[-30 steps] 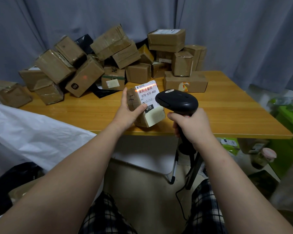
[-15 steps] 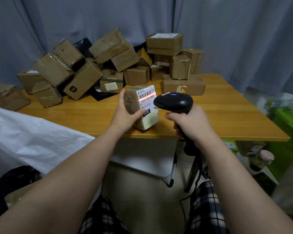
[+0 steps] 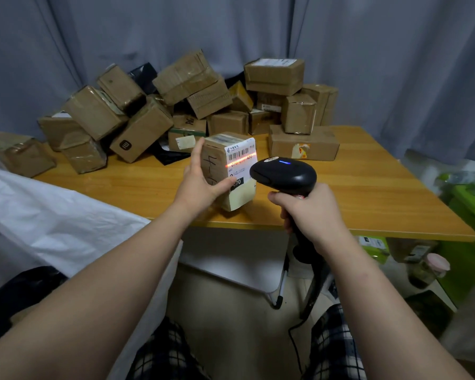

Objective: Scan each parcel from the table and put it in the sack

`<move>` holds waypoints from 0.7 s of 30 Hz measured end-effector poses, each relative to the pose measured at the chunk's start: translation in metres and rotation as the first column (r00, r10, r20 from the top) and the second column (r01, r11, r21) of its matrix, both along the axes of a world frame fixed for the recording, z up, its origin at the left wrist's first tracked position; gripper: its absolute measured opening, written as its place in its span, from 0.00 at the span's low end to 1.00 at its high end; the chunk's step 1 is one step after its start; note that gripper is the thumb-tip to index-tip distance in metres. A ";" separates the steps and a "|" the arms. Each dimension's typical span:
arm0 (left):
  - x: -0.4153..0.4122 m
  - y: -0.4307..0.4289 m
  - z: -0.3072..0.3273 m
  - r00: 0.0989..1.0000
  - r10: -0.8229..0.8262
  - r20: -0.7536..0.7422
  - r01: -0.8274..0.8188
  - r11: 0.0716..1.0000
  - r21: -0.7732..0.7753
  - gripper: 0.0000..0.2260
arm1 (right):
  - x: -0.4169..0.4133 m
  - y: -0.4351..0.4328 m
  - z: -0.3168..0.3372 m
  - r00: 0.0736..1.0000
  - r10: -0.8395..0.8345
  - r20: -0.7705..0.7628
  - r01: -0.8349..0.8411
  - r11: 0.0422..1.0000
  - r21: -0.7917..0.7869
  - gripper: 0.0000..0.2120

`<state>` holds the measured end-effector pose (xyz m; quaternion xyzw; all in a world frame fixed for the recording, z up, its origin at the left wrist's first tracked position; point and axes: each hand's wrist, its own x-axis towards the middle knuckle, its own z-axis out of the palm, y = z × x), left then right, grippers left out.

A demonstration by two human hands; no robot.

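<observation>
- Scanning is the step going on now: the left hand (image 3: 200, 185) holds a small brown parcel (image 3: 215, 157) at the near edge of the wooden table (image 3: 368, 187), thumb on the front and fingers round the back.
- I cannot tell if the bottom of the parcel touches the table top.
- The right hand (image 3: 310, 212) is curled tight round the handle of a black barcode scanner (image 3: 284, 175), whose nose is just beside the parcel.
- A red line of light (image 3: 242, 159) lies across the white label (image 3: 240, 154), at the bottom of the black bars, and a small blue light (image 3: 285, 162) glows on top of the scanner.
- I think the next move is to swing the parcel to the left and drop it in the white sack (image 3: 52, 215), which lies just beside the left arm.
- The mouth of the sack is hard to see, so the hand may have to find the opening.
- A big pile of parcels (image 3: 203, 100) sits at the back of the table, in front of a grey curtain (image 3: 368, 50), so I think most of the job is left.
- A long flat box (image 3: 303, 144) lies near the scanner, on its far side.
- The scanner's cable (image 3: 294, 338) hangs down by the knees and could catch.
- A green bin (image 3: 472, 204) stands on the floor to the right, well apart from the sack.
</observation>
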<state>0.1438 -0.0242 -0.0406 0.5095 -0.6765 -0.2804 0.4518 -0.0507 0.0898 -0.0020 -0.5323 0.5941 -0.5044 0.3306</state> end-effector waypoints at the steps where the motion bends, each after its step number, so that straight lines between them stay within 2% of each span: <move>1: 0.011 0.003 0.006 1.000 0.004 0.007 -0.004 1.000 -0.008 0.46 | 0.007 -0.003 0.002 1.000 0.022 0.014 -0.022 1.000 -0.013 0.12; 5: 0.073 0.025 0.024 0.997 0.080 0.022 -0.079 0.996 -0.034 0.46 | 0.055 -0.016 0.005 0.982 0.173 0.079 -0.169 0.984 -0.053 0.13; 10: 0.172 0.075 0.027 0.965 0.261 0.037 -0.259 0.965 -0.045 0.44 | 0.147 -0.029 -0.008 0.904 0.401 0.151 -0.403 0.915 -0.015 0.13; 12: 0.212 0.095 0.024 0.929 0.365 0.066 -0.364 0.931 -0.028 0.42 | 0.179 -0.031 -0.018 0.876 0.463 0.133 -0.471 0.882 0.031 0.13; 15: 0.267 0.120 0.014 0.871 0.476 0.122 -0.484 0.874 0.049 0.42 | 0.213 -0.032 -0.035 0.849 0.522 0.083 -0.528 0.844 0.096 0.08; 18: 0.301 0.137 0.001 0.784 0.525 0.332 -0.573 0.817 0.064 0.48 | 0.234 -0.035 -0.051 0.845 0.534 0.031 -0.533 0.836 0.134 0.06; 20: 0.311 0.139 -0.007 0.644 0.501 0.578 -0.644 0.763 0.056 0.48 | 0.243 -0.037 -0.059 0.853 0.522 0.027 -0.519 0.841 0.154 0.06; 21: 0.313 0.138 -0.012 0.540 0.484 0.689 -0.679 0.734 0.016 0.47 | 0.247 -0.038 -0.062 0.857 0.514 0.023 -0.511 0.845 0.158 0.07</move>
